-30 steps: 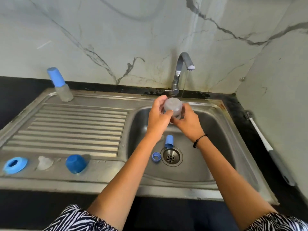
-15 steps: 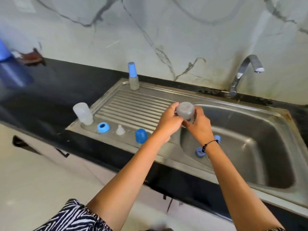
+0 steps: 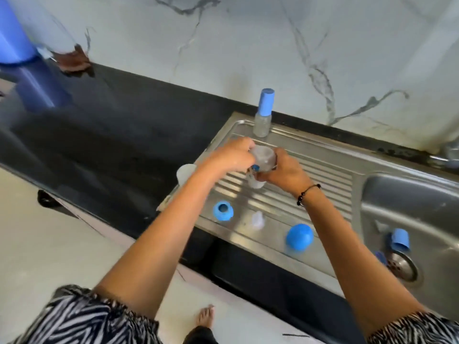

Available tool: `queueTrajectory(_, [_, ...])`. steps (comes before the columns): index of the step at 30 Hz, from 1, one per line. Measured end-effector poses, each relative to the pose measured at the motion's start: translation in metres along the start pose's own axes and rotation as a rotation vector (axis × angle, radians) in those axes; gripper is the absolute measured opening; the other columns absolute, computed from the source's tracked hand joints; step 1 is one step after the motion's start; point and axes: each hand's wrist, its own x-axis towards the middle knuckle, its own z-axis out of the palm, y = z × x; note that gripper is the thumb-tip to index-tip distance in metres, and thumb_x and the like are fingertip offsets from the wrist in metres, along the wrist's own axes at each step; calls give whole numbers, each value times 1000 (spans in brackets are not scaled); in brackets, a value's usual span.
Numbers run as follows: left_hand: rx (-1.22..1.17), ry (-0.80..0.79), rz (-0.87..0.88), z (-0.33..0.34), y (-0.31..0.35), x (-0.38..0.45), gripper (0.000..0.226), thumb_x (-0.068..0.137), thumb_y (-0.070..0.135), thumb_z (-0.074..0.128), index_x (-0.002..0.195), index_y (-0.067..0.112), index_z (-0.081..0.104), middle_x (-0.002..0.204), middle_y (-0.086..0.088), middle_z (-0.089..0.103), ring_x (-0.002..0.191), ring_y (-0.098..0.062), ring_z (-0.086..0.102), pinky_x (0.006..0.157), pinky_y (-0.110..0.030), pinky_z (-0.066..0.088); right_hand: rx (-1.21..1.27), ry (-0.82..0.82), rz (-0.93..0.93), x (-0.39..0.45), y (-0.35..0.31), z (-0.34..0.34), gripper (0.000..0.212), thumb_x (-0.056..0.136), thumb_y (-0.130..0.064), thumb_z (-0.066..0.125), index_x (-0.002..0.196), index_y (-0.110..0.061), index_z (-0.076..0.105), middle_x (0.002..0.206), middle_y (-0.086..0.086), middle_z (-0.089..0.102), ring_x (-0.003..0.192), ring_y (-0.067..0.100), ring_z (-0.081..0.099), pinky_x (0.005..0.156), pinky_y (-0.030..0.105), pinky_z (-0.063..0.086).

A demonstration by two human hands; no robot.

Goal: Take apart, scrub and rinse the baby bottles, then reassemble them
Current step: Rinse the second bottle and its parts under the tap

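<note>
Far left: blue cylindrical container (image 3: 11, 33) at the frame edge on the black glossy countertop (image 3: 111, 120); blurred, no detail.
Left rim of drainboard: translucent white plastic cup-shaped bottle body (image 3: 185, 175) standing upright, partly hidden by the left forearm.
Left hand (image 3: 229, 157): fingers curled round the left side of the clear frosted baby bottle body (image 3: 263, 158), gripping it.
Held bottle: above the ribbed stainless-steel drainboard (image 3: 323, 180), far-left part, base towards the camera. A small blue patch shows beside its lower edge; cannot tell what it is.
Right hand (image 3: 284, 171): fingers wrapped round the bottle's right and underside, gripping; black bead bracelet (image 3: 306, 193) on the wrist.
Far edge: assembled clear bottle with tall blue cap (image 3: 263, 112), upright.
Near strip, left to right: blue plastic screw ring (image 3: 222, 211), translucent silicone teat (image 3: 257, 219), blue domed cap (image 3: 299, 237), well apart from each other.
Sink basin (image 3: 422, 202): blue cylindrical cap (image 3: 400, 239) lying beside the drain strainer (image 3: 403, 266).
Step, judged: setting the rinsed body down to drain.
Method: place mouth-down on the ribs, clear of the loose parts, keep both hands on until it sits stable; wet plastic likely slippery.
Writing: none legible; motion blur.
</note>
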Motion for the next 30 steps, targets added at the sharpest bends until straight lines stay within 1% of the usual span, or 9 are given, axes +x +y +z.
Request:
queueTrajectory(2, [82, -28, -13, -33, -26, 12, 36, 91, 9, 51, 125, 17, 55, 124, -5, 58, 112, -21, 56, 99, -39, 45, 2, -25, -16, 23, -22, 24, 64, 75, -19, 76, 128, -7, 43, 119, 8, 56, 109, 24, 54, 79, 28, 40])
queueTrajectory(4, [102, -48, -33, -61, -51, 25, 33, 89, 6, 51, 120, 16, 59, 119, -5, 60, 109, -20, 57, 98, -39, 46, -6, -50, -4, 45, -41, 48, 62, 75, -17, 75, 127, -7, 42, 116, 7, 56, 109, 24, 54, 78, 28, 40])
queueTrajectory(6, [53, -75, -65, -82, -72, 37, 30, 87, 2, 52, 110, 17, 63, 110, -5, 64, 102, -17, 61, 93, -38, 51, -26, -69, 13, 61, -55, 66, 61, 76, -15, 74, 126, -6, 41, 116, 9, 55, 109, 26, 53, 78, 29, 42])
queueTrajectory(8, [-38, -78, -86, -94, -88, 46, 26, 86, -1, 50, 97, 17, 65, 103, -8, 67, 95, -16, 65, 88, -33, 55, -51, -69, 17, 74, -63, 78, 60, 76, -16, 74, 125, -4, 41, 118, 12, 56, 109, 27, 53, 76, 28, 40])
queueTrajectory(11, [-155, -30, -102, -98, -107, 56, 28, 88, -3, 45, 86, 17, 64, 98, -10, 69, 91, -16, 67, 79, -25, 55, -84, -68, 5, 88, -67, 92, 59, 77, -16, 73, 124, -3, 40, 118, 14, 56, 109, 28, 54, 75, 27, 40])
queueTrajectory(17, [-261, 39, -134, -80, -130, 61, 23, 89, 0, 47, 95, 13, 65, 98, -7, 68, 93, -19, 66, 88, -35, 54, -168, -92, -23, 96, -63, 107, 63, 79, -18, 72, 129, -3, 37, 121, 16, 56, 109, 31, 54, 82, 32, 44])
queueTrajectory(22, [-301, 67, -144, -69, -138, 61, 19, 92, 6, 49, 101, 17, 61, 102, -4, 65, 93, -14, 64, 90, -35, 53, -143, -96, -31, 94, -55, 112, 64, 80, -19, 71, 131, -7, 34, 122, 14, 55, 109, 29, 56, 79, 30, 45])
queueTrajectory(26, [-260, 95, -155, -68, -137, 57, 19, 94, 9, 50, 107, 18, 60, 104, -2, 64, 96, -13, 62, 91, -34, 51, -119, -115, -34, 94, -55, 111, 72, 78, -20, 73, 134, -14, 28, 121, 11, 53, 107, 26, 54, 80, 29, 45])
queueTrajectory(30, [-251, 96, -149, -66, -136, 56, 18, 94, 10, 49, 105, 19, 60, 101, -1, 64, 95, -13, 62, 91, -35, 51, -127, -144, -25, 96, -56, 111, 78, 77, -21, 74, 136, -18, 24, 124, 10, 50, 103, 20, 50, 79, 26, 43])
